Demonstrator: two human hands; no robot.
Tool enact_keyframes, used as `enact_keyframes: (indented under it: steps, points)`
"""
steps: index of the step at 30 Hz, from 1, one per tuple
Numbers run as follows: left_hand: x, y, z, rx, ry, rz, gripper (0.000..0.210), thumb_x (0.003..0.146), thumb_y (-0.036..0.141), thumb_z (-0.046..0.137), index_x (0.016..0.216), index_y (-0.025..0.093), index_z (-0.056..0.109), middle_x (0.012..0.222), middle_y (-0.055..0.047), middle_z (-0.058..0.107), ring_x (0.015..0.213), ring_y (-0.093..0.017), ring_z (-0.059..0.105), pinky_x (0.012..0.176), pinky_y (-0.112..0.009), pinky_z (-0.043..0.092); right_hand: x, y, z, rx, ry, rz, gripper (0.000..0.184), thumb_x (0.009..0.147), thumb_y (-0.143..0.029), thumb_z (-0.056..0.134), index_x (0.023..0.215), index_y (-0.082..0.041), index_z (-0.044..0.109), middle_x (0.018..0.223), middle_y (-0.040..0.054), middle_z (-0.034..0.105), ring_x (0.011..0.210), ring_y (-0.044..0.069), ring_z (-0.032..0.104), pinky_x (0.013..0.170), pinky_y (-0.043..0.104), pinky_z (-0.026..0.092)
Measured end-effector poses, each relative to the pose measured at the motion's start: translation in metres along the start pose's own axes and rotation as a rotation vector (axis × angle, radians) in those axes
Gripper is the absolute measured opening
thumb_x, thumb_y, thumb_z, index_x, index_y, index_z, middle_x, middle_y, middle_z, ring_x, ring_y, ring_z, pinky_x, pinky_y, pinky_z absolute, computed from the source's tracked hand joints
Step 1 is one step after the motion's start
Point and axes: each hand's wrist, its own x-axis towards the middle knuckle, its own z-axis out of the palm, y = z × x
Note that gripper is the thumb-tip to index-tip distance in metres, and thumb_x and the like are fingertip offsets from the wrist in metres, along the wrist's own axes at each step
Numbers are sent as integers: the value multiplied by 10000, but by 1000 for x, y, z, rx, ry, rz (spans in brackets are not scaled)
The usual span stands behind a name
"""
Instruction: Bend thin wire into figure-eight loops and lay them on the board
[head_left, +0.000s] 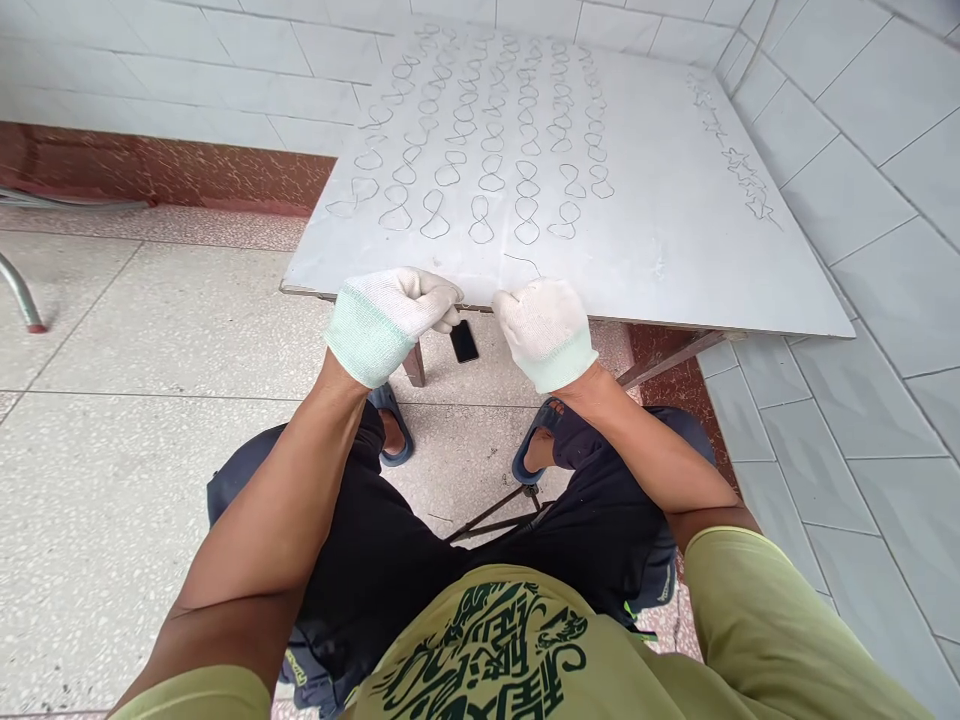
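Two gloved hands at the near edge of the white tabletop [660, 270]: left hand [401, 308] at the left part of that edge, right hand [546, 325] closer to its middle, small gap between them. Key relation: short wire [524, 261] sits just inside the tabletop's near edge, on the far side of the right fingers, long axis slanting from far-left to near-right; near-right end meets the right hand's outline. Right hand is clearly nearer. Can't tell if the wire lies on the tabletop or is held up over it. Fingers clenched on both sides, curled in tight; can't see whether either grips anything. Wire looks thin, dark, slightly bowed, no loop in the exposed part; more may be hidden behind the hand. Farther in on the tabletop: rows of figure-eight wires [527, 199] running toward the far edge. Star-shaped wires [744, 172] strung along the tabletop's right side. Black phone [464, 342] on the floor [150, 480], below the tabletop's near edge.
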Motion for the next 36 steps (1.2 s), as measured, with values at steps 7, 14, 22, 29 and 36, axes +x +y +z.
enact_keyframes:
  steps: [7,14,22,29,36]
  points:
    - [16,-25,-2,-119,-127,-38,204,811,394,839,839,199,788,759,-88,788,712,-215,764,621,-298,601,0,3,3,15,-27,-8,343,1120,-48,433,1140,-169,753,960,157,777,958,331,675,835,446,380]
    - [20,-28,-4,-147,-185,-30,293,747,311,824,1007,175,820,867,-92,830,765,-216,802,720,-318,655,1,4,2,30,-57,-19,333,1113,-37,442,1191,-148,746,1018,178,794,1017,347,702,893,454,416]
    - [16,-15,3,-82,-272,-114,130,687,329,857,722,226,785,735,-82,788,675,-250,772,544,-311,617,2,6,7,69,-50,-19,375,1176,-116,395,1185,-164,767,999,155,793,996,333,696,876,448,398]
    - [11,-14,11,-97,-171,-127,160,708,327,889,740,217,777,756,-85,793,746,-281,801,589,-335,651,2,6,12,135,7,44,509,1245,-270,295,1151,-160,783,993,160,784,980,323,669,873,437,378]
    - [5,-22,16,-110,-80,-53,158,760,358,850,790,215,789,862,-94,821,818,-267,803,582,-297,616,1,6,13,173,42,72,499,1213,-214,329,1086,-187,811,953,138,774,968,315,663,888,431,407]
